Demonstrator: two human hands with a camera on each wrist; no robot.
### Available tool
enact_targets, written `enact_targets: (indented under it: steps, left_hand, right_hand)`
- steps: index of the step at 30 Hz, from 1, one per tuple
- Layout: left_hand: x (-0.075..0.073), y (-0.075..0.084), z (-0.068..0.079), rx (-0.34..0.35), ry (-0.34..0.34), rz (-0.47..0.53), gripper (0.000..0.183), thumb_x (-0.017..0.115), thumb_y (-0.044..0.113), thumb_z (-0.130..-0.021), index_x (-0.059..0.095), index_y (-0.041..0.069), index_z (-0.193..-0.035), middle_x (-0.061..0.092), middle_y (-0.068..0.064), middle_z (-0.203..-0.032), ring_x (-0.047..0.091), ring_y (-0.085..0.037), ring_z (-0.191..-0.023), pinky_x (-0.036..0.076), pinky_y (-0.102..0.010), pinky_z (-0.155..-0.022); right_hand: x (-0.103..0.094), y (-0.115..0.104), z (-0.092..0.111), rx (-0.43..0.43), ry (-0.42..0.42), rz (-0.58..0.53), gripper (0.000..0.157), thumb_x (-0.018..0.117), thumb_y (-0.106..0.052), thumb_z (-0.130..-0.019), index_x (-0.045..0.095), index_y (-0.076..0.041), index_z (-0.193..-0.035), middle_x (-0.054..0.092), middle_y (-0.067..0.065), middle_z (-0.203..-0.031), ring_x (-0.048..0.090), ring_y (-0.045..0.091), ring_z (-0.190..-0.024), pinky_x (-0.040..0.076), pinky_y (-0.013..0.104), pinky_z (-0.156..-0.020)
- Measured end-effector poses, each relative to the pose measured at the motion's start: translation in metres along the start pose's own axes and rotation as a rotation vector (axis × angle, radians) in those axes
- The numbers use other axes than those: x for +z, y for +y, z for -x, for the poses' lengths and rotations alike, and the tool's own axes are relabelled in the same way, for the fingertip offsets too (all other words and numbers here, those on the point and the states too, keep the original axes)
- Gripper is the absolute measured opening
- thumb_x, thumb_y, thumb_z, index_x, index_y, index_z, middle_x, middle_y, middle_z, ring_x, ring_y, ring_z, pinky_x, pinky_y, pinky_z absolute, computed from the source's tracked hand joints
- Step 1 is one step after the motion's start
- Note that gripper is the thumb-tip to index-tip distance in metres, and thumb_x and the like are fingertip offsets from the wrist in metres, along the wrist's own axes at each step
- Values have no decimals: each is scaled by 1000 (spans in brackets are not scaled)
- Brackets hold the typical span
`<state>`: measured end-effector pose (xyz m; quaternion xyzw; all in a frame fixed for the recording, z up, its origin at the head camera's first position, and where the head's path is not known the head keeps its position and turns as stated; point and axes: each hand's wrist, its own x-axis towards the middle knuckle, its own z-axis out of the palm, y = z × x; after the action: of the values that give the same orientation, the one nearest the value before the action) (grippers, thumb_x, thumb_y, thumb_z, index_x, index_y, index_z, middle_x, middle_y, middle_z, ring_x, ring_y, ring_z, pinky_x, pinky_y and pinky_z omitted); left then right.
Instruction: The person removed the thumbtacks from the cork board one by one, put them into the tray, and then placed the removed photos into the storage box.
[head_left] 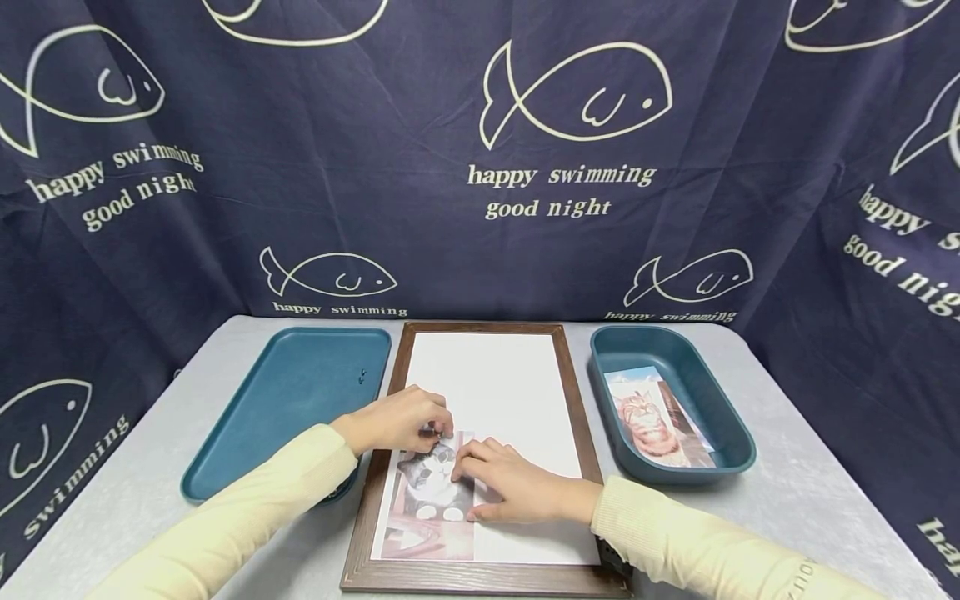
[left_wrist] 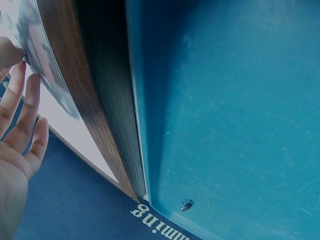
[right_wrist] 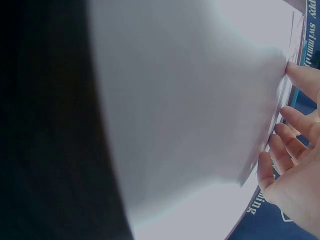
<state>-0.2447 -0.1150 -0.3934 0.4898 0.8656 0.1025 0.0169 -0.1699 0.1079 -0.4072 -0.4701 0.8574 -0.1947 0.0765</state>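
Observation:
A photo of a grey-and-white cat (head_left: 431,487) lies on the white board (head_left: 495,375) of a brown wooden frame, at the lower left. At the photo's top edge, my left hand (head_left: 405,419) pinches a small dark pin (left_wrist: 25,57) between thumb and forefinger; its tip is mostly hidden. The other fingers of that hand are spread in the left wrist view. My right hand (head_left: 517,483) rests on the photo's right side, its fingertips touching the edge while the palm is lifted off the board.
Left of the frame (head_left: 577,400) lies a flat teal tray (head_left: 292,400) with a few small dark pins (head_left: 363,377) near its right side. On the right stands a deeper teal bin (head_left: 720,408) holding several cat photos (head_left: 648,425). A dark fish-print curtain (head_left: 442,233) hangs behind.

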Motion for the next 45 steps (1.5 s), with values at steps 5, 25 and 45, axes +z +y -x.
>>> enact_targets:
  steps: [5, 25, 45]
  left_hand:
    - [1, 0, 0, 11, 14, -17, 11, 66, 10, -75, 68, 17, -84, 57, 8, -76, 50, -4, -66, 43, -22, -67]
    - [-1, 1, -1, -1, -8, 9, 12, 65, 10, -76, 69, 17, -84, 58, 8, -76, 52, -3, -66, 44, -19, -68]
    - [-4, 2, -2, -16, -39, 14, 12, 64, 9, -76, 70, 16, -84, 58, 7, -77, 52, -4, -67, 43, -15, -65]
  right_hand:
    - [2, 2, 0, -12, 7, 3, 37, 65, -33, -82, 52, -18, -114, 45, -5, -123, 41, 11, -109, 37, 29, -88]
    - [1, 2, 0, -4, 1, -28, 39, 67, -31, -81, 53, -17, -114, 46, -3, -123, 40, 11, -110, 36, 28, -88]
    - [0, 2, 0, 5, -6, -42, 40, 67, -30, -80, 53, -16, -114, 46, -3, -123, 40, 11, -110, 35, 28, -89]
